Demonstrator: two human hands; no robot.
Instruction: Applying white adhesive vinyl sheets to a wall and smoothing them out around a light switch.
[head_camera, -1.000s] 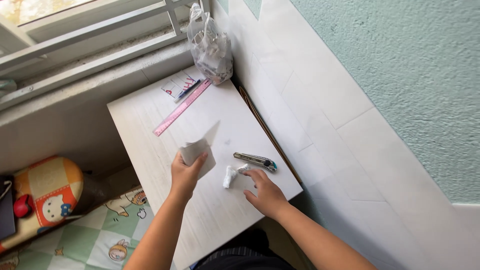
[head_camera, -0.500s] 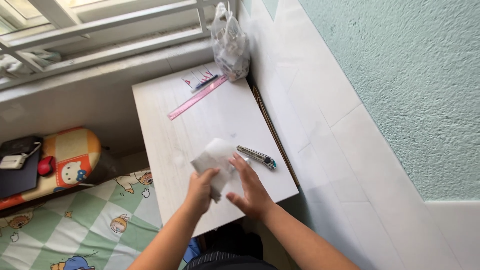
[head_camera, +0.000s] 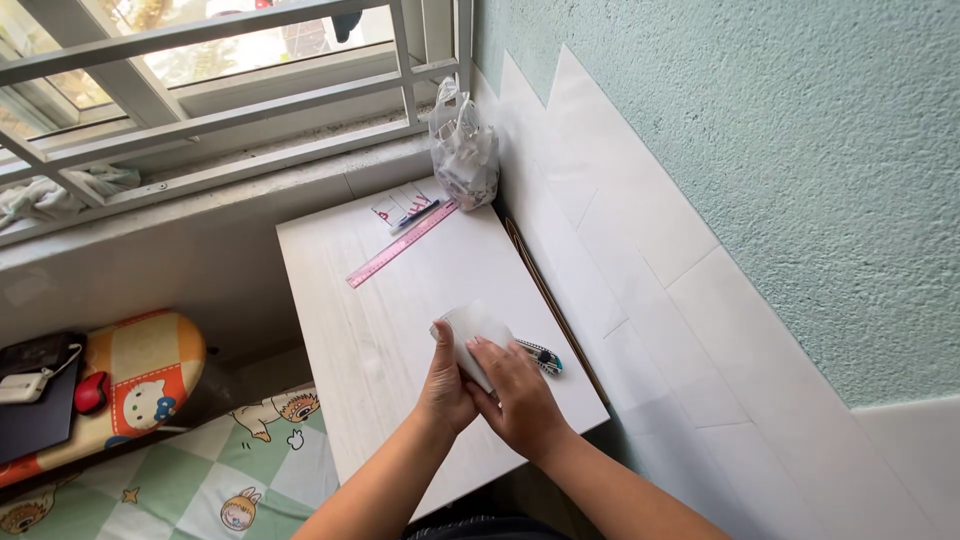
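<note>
A pale wooden table (head_camera: 340, 300) stood in the corner below a barred window (head_camera: 200, 60), against a green wall. Both forearms reached in from below, hands meeting over the near right part of the tabletop. The left hand (head_camera: 445, 385) gripped a white sheet of paper (head_camera: 472, 335) by its edge, fingers curled. The right hand (head_camera: 518, 400) lay over it, fingertips pressing the sheet. A utility knife (head_camera: 540, 355) lay just beside; a pink ruler (head_camera: 400, 245) farther off.

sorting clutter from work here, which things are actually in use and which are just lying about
In use:
- white sheet, gripped by the left hand and the right hand
- utility knife, on the board right beside the hands

Lying about:
- pink ruler
- plastic bag in the corner
- small cards and pen
- patterned cushion on the floor
</note>
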